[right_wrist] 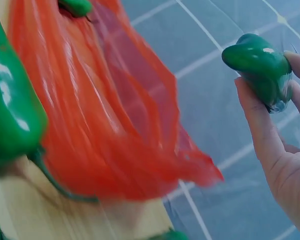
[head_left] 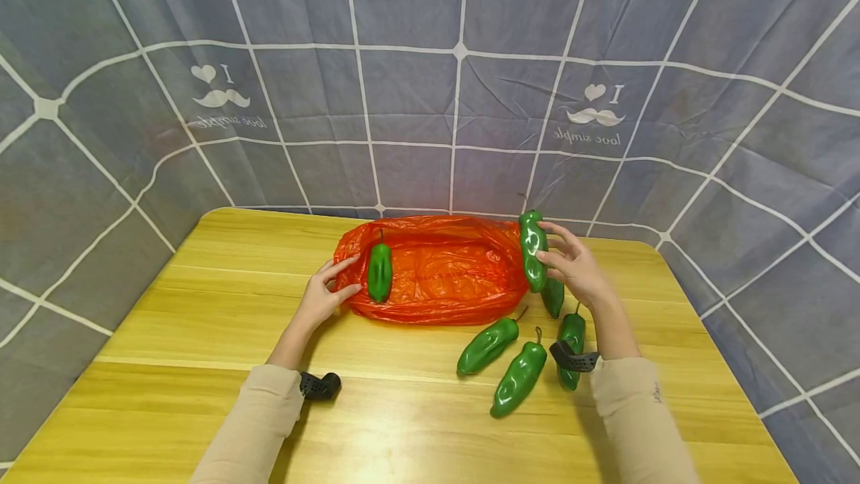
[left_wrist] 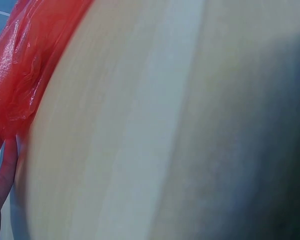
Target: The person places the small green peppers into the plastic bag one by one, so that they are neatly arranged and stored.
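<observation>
A red plastic bag (head_left: 437, 312) lies with its mouth spread wide on the table, one green pepper (head_left: 379, 273) inside its left end. My left hand (head_left: 321, 295) holds the bag's left rim between thumb and fingers; the left wrist view catches only part of that hand beside the red plastic (left_wrist: 20, 75). Above the bag's right end, my right hand (head_left: 576, 266) grips another green pepper (head_left: 531, 249) between thumb and fingers. The right wrist view shows this held pepper (right_wrist: 262, 65) raised off the table, apart from the bag (right_wrist: 100, 150).
Several more green peppers lie on the wooden table (head_left: 390, 409) right of and before the bag: one pepper (head_left: 488, 347), a second pepper (head_left: 519, 381), and another (head_left: 572, 329) partly under my right wrist strap (head_left: 574, 358). A grey checked curtain (head_left: 410, 95) stands behind.
</observation>
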The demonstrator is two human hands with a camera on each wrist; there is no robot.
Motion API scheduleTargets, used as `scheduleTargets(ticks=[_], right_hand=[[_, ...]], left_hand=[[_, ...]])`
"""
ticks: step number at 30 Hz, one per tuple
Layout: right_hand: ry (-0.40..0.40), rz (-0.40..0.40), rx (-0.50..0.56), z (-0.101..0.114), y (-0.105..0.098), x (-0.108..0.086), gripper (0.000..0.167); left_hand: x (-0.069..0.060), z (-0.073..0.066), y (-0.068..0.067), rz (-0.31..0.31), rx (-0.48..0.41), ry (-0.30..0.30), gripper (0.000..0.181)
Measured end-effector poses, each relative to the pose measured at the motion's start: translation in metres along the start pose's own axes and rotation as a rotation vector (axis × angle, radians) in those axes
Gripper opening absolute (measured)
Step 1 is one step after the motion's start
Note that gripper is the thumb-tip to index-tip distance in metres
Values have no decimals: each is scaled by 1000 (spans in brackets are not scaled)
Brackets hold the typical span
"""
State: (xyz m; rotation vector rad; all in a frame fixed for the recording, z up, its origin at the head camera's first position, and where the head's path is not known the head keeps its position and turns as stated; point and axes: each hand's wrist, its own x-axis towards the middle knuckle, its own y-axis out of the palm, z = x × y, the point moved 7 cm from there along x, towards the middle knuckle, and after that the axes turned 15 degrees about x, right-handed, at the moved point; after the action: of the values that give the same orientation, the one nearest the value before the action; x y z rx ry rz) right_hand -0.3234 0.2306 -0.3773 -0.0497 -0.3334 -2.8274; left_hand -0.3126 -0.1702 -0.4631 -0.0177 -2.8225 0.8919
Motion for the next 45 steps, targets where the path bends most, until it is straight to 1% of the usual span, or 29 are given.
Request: scheduleTargets(ticks=[12, 19, 27, 31, 34, 39, 45], right_hand=[[116, 134, -25, -26, 55, 23, 53], [183, 188, -53, -44, 83, 32, 53], [266, 219, -70, -62, 108, 39, 54], [310, 241, -45, -68, 121, 43, 54], [348, 239, 7, -74, 130, 46, 53], [406, 232, 54, -86, 139, 51, 53], [462, 170, 20, -99, 141, 63, 50]], left_hand=[[2, 0, 1, 4, 11, -14, 51], [2, 0, 2, 8, 2, -29, 51], [2, -1, 1, 2, 0, -14, 51], [-4, -22, -6, 19, -6, -34, 50], [-9, -38, -12, 28, -8, -43, 49], [-8, -37, -11, 30, -9, -45, 50], [-8, -37, -11, 22, -12, -33, 49]])
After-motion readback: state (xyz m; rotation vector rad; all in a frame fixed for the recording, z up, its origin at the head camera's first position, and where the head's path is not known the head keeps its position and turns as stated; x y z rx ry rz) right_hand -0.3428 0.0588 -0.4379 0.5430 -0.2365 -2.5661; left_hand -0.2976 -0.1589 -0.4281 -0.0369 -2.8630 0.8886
